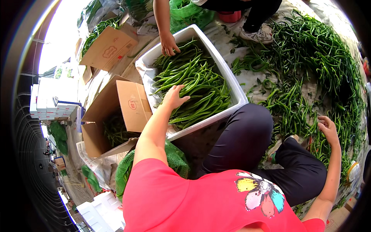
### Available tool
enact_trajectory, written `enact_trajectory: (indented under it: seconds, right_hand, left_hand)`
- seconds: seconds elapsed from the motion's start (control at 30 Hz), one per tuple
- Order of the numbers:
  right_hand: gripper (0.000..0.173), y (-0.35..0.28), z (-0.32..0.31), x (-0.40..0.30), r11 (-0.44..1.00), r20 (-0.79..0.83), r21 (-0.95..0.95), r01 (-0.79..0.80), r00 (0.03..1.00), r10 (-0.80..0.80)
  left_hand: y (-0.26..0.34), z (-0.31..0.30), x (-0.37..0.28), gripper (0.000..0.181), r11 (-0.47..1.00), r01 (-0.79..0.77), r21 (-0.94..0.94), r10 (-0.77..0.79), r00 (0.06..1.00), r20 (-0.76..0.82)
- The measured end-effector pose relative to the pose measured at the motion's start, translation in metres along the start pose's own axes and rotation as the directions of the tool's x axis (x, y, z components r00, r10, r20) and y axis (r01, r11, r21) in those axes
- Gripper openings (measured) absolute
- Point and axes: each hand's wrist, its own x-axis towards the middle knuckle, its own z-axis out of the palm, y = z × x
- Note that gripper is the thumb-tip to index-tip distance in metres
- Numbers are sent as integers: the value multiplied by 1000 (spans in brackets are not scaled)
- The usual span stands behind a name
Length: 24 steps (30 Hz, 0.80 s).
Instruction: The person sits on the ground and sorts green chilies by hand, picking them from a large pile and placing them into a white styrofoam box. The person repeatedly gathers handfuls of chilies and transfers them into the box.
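Long green chili peppers (200,84) fill a white foam box (229,69), lying mostly side by side. Over the near left part of these peppers is my left hand (174,98), thumb and fingers spread, with nothing seen in its grasp. My right hand (329,130) is far off to the right, above a big loose heap of green peppers (321,58) on the ground sheet. Its fingers are half curled with a gap to the thumb, and no pepper shows between them. Another person's hand (169,45) reaches down over the box's far left corner.
Left of the foam box stands an open cardboard box (97,116) with dark green contents. Beyond it, another cardboard box (110,47) holds peppers. A green mesh bag (176,161) sits by my left arm. Across from me is the other person's shoe (256,34). White boxes (55,100) are stacked farther left.
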Motion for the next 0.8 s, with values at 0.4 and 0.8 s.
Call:
enact_trajectory:
  seconds: [0.4,0.8]
  right_hand:
    - [32,23,-6,-11,1000,-29,-22,-13,1000,12]
    - [29,24,-10,-10,999,-53,-45,-20,998,17]
  left_hand:
    - [-50,-41,-26,44,992,69,-105,-99,943,-319]
    - [44,-14,-12,28,959,-251,133,282,886,-367]
